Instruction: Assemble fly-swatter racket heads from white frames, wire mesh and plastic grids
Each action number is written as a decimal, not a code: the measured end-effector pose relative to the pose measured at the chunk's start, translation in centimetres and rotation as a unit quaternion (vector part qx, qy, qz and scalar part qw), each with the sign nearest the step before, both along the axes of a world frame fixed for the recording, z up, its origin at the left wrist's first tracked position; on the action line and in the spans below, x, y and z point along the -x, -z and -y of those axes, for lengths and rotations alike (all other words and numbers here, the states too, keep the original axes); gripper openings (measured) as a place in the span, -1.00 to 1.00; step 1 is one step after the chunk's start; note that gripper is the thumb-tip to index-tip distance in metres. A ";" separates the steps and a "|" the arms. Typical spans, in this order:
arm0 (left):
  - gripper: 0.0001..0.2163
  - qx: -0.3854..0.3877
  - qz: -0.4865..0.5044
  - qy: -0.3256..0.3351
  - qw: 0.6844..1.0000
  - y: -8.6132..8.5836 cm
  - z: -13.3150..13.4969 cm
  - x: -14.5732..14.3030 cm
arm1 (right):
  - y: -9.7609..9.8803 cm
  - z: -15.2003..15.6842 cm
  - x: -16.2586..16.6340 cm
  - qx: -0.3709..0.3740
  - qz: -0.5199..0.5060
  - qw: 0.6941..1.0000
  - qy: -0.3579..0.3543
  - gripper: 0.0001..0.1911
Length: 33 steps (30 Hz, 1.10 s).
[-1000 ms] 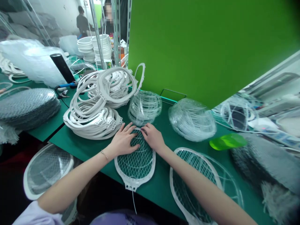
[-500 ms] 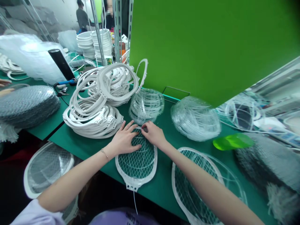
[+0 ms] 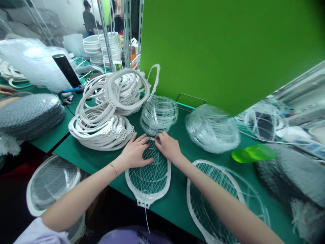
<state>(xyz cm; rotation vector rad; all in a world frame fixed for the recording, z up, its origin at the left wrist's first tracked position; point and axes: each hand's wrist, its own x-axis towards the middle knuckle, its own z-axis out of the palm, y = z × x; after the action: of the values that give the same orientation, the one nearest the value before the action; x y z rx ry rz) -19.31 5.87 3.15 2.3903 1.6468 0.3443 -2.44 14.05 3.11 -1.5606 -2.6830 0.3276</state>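
On the table in front of me lies a white oval racket-head frame (image 3: 164, 191) filled with wire mesh (image 3: 148, 178). Its narrow, holed end faces me, and a thin pale strand (image 3: 147, 218) hangs from that end over the table edge. My left hand (image 3: 134, 152) rests flat on the frame's far left part with fingers spread. At the far rim my right hand (image 3: 169, 145) has thumb and fingers pinched together; whatever is between the fingertips is hidden. A bundle of clear plastic rings (image 3: 158, 113) sits just beyond my fingers.
White frames (image 3: 101, 135) are heaped at left. More clear rings (image 3: 212, 128) lie at right, near a green plastic piece (image 3: 254, 153) and grey mesh sheets (image 3: 291, 176). Another meshed frame (image 3: 189, 196) lies under my right forearm. A green panel (image 3: 215, 51) rises behind. Another person's hand (image 3: 7, 89) shows at far left.
Almost nothing differs. Both hands stay at the frame's far end, with only a very slight shift of the right fingers and of the whole view.
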 end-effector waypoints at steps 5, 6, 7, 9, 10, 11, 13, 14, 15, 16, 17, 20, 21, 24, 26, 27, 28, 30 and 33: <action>-0.47 0.000 0.003 0.004 1.000 0.3 -0.1 0.1 | -0.3 0.1 0.0 0.003 0.012 1.000 -0.003 -0.77; -0.47 0.001 0.003 0.005 1.000 0.3 -0.1 0.0 | -0.3 0.1 0.0 0.001 0.014 1.000 -0.005 -0.76; -0.47 0.001 0.002 0.006 1.000 0.3 -0.1 0.0 | -0.3 0.1 0.1 -0.001 0.016 1.000 -0.007 -0.76; -0.46 0.000 -0.001 0.006 1.000 0.3 -0.1 -0.1 | -0.3 0.1 0.2 -0.005 0.022 1.000 -0.007 -0.76; -0.46 -0.001 -0.002 0.006 1.000 0.3 -0.1 -0.1 | -0.3 0.1 0.3 -0.006 0.025 1.000 -0.005 -0.76; -0.46 -0.002 -0.003 0.005 1.000 0.3 -0.1 -0.2 | -0.4 0.1 0.4 -0.007 0.028 1.000 -0.005 -0.76; -0.46 -0.006 -0.003 0.005 1.000 0.2 -0.1 -0.2 | -0.4 0.1 0.6 -0.008 0.031 0.999 -0.006 -0.75; -0.46 -0.008 -0.002 0.004 1.000 0.2 -0.1 -0.2 | -0.5 0.2 0.6 -0.009 0.032 0.999 -0.008 -0.75; -0.46 -0.008 -0.002 0.002 1.000 0.2 -0.1 -0.1 | -0.5 0.2 0.7 -0.010 0.034 0.999 -0.009 -0.75; -0.46 -0.008 -0.001 0.001 1.000 0.2 -0.1 -0.1 | -0.5 0.2 0.7 -0.010 0.035 0.999 -0.010 -0.76; -0.47 -0.006 0.000 0.000 1.000 0.2 -0.1 -0.1 | -0.6 0.1 0.8 -0.009 0.036 0.999 -0.011 -0.76; -0.47 -0.003 0.005 0.003 1.000 0.2 -0.1 0.0 | -0.7 0.0 0.8 -0.006 0.039 0.999 -0.019 -0.78; -0.47 -0.002 0.007 0.004 1.000 0.2 -0.2 0.0 | -0.7 -0.2 0.7 -0.005 0.039 0.999 -0.023 -0.78; -0.49 0.002 0.011 0.005 1.000 0.2 -0.3 -0.1 | -0.6 -0.5 0.5 -0.003 0.036 0.999 -0.031 -0.77; -0.49 0.003 0.009 0.004 1.000 0.3 -0.4 -0.1 | -0.5 -0.7 0.3 -0.004 0.032 0.999 -0.030 -0.77; -0.48 0.003 0.006 0.003 1.000 0.3 -0.4 -0.1 | -0.4 -0.8 0.2 -0.005 0.029 0.999 -0.030 -0.78; -0.47 0.003 0.003 0.001 1.000 0.4 -0.4 -0.1 | -0.3 -0.8 0.2 -0.004 0.026 0.999 -0.031 -0.78; -0.46 0.002 -0.002 -0.001 1.000 0.5 -0.3 0.0 | -0.1 -0.8 0.2 -0.004 0.020 0.999 -0.034 -0.79; -0.46 0.004 -0.002 0.003 1.000 0.6 -0.2 0.2 | 0.1 -0.9 0.2 -0.004 0.015 0.999 -0.033 -0.79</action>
<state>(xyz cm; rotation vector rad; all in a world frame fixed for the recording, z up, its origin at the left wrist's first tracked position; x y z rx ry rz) -19.47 6.11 2.59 2.3913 1.6388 0.3311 -2.67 14.93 2.99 -1.4880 -2.7597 0.2963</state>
